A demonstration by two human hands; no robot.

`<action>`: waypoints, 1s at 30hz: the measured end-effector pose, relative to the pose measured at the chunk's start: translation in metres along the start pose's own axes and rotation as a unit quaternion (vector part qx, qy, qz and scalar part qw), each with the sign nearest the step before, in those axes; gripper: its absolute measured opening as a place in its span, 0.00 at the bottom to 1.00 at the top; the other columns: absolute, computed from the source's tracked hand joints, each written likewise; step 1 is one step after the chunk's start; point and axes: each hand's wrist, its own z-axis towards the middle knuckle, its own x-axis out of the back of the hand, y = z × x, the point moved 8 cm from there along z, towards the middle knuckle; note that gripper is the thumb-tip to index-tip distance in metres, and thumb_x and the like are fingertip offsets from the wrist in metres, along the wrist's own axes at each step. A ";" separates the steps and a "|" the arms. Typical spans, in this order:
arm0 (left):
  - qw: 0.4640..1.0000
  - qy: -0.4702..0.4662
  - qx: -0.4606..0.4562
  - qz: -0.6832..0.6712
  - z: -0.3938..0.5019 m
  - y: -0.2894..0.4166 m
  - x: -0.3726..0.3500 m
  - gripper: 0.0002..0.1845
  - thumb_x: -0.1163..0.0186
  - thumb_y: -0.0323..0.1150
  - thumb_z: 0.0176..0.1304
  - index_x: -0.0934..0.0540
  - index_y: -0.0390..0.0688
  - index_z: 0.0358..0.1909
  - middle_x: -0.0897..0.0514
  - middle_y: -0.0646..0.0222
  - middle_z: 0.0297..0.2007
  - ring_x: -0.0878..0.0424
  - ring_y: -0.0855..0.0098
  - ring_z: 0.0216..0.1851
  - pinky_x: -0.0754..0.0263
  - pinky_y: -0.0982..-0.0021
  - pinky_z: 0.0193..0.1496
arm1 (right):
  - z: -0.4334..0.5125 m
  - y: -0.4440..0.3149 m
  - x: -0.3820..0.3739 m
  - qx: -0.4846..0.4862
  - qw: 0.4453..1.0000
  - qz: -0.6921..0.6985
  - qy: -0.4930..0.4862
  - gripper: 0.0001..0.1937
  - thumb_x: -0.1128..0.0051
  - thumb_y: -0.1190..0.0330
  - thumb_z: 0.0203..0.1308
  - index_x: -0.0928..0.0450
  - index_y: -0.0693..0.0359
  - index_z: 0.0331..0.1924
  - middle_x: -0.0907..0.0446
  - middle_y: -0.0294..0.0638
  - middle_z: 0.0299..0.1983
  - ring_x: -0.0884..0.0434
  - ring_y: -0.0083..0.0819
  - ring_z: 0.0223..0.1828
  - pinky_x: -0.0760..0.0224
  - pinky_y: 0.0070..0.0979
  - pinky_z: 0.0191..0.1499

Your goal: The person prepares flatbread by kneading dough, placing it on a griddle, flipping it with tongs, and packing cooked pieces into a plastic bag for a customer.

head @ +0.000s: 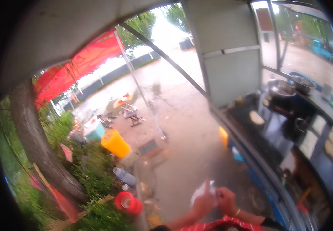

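Observation:
Low in the view, my left hand (pixel 203 204) grips a thin white sheet or bag (pixel 196 195), blurred, with one finger stretched along it. Close beside it on the right, my right hand (pixel 226 200) has its fingers curled against the same white thing's edge. A small dark spot shows at the right fingertips; I cannot tell what it is. Both hands are in front of a red striped apron (pixel 230 221), above the pavement.
At right, a food stall counter holds a black griddle (pixel 241 118), a flatbread (pixel 256 117) and metal bowls (pixel 280 87). To the left are a yellow bucket (pixel 115 143), a red bucket (pixel 128 203), a tree trunk (pixel 43 141) and a red canopy (pixel 79 69). A metal strut (pixel 166 59) slants overhead.

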 end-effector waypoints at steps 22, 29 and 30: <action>0.851 -0.199 0.289 -0.391 0.284 -0.206 0.030 0.37 0.50 0.29 0.63 0.51 0.40 0.74 0.19 0.63 0.24 0.20 0.72 0.20 0.28 0.70 0.19 | 0.275 0.106 -0.231 -0.192 0.979 0.061 -0.020 0.11 0.35 0.67 0.56 0.22 0.59 0.41 0.19 0.46 0.29 0.18 0.34 0.31 0.25 0.31 0.35; 0.930 -0.245 0.202 -0.187 0.345 -0.199 0.064 0.34 0.51 0.31 0.65 0.47 0.39 0.73 0.17 0.47 0.30 0.16 0.56 0.26 0.23 0.60 0.28 | 0.320 0.108 -0.248 -0.201 0.979 0.023 -0.006 0.18 0.33 0.64 0.52 0.29 0.58 0.43 0.20 0.48 0.30 0.18 0.42 0.32 0.27 0.35 0.34; 0.950 -0.216 0.151 -0.168 0.355 -0.195 0.068 0.34 0.51 0.31 0.65 0.48 0.39 0.72 0.17 0.44 0.31 0.16 0.52 0.27 0.23 0.57 0.29 | 0.328 0.112 -0.249 -0.211 0.977 0.018 -0.016 0.17 0.33 0.64 0.52 0.29 0.58 0.42 0.20 0.48 0.30 0.18 0.43 0.32 0.27 0.35 0.35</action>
